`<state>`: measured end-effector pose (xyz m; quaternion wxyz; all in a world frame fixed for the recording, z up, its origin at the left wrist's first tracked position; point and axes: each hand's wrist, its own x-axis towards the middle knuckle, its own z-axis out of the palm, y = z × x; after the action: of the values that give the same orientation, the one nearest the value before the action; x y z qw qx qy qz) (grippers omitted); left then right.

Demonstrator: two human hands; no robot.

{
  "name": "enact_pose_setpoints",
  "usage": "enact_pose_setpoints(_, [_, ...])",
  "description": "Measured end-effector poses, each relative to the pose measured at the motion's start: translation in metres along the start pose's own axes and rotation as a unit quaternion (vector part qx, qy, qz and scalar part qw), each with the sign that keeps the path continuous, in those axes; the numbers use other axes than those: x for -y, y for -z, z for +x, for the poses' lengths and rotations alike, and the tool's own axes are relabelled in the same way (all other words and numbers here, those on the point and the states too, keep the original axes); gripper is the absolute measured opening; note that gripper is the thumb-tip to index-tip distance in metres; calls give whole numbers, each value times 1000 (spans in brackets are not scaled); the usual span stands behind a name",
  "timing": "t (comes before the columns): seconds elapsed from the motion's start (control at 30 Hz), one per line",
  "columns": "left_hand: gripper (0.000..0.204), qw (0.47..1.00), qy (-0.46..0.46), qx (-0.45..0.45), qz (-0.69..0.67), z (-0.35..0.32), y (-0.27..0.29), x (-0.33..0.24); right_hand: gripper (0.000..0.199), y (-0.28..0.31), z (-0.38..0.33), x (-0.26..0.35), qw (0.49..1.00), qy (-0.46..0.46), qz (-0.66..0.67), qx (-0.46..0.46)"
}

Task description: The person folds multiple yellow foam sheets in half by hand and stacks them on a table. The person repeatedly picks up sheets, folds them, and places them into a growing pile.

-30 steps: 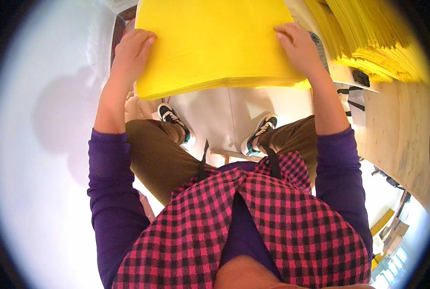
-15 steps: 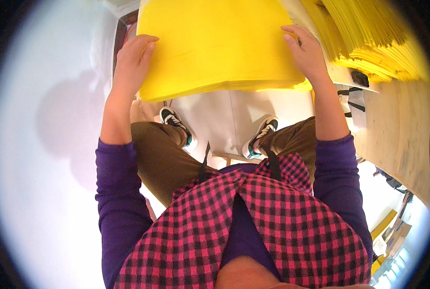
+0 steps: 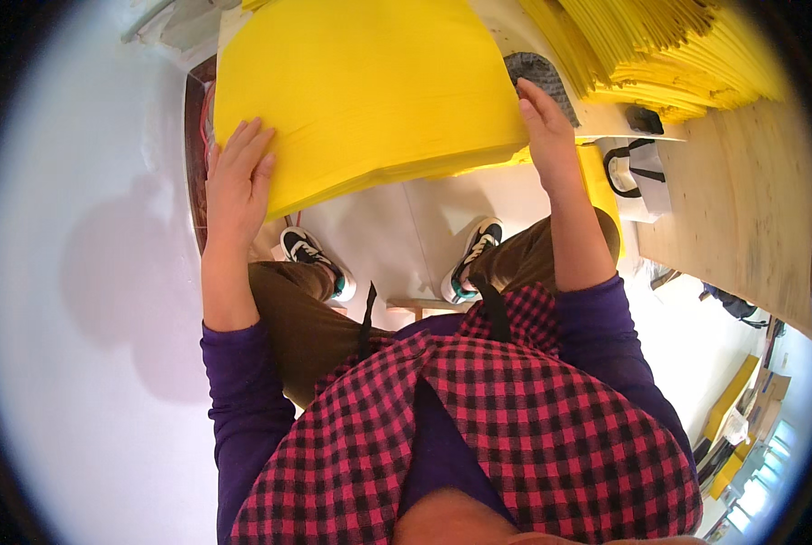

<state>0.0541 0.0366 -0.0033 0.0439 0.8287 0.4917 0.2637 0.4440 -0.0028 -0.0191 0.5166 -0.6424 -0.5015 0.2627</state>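
Both hands press flat on a thick yellow stack (image 3: 369, 91), left hand (image 3: 238, 177) and right hand (image 3: 547, 132) clamping its side edges, seemingly squaring it, which next needs an even grip.

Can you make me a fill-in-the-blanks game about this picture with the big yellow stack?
1. Both hands rest on a stack of sheets coloured ____.
2. The left hand lies flat on the stack's ____ side.
3. The right hand touches the stack's ____ edge.
4. The checked shirt is pink and ____.

Missing words: yellow; left; right; black
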Motion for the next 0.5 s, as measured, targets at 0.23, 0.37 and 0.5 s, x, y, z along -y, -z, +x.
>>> enact_pose_setpoints(0.23, [30, 1000, 3, -2, 1, -3, -1, 2, 37, -10, -4, 6, 1000, -6, 10, 5])
enact_pose_setpoints(0.37, [30, 1000, -1, -9, 2, -3, 1, -2, 38, -9, -8, 10, 999, -26, 25, 4])
enact_pose_setpoints(0.5, [32, 1000, -3, -7, -1, 0, 8, -8, 40, -8, -10, 6, 997, -48, 64, 21])
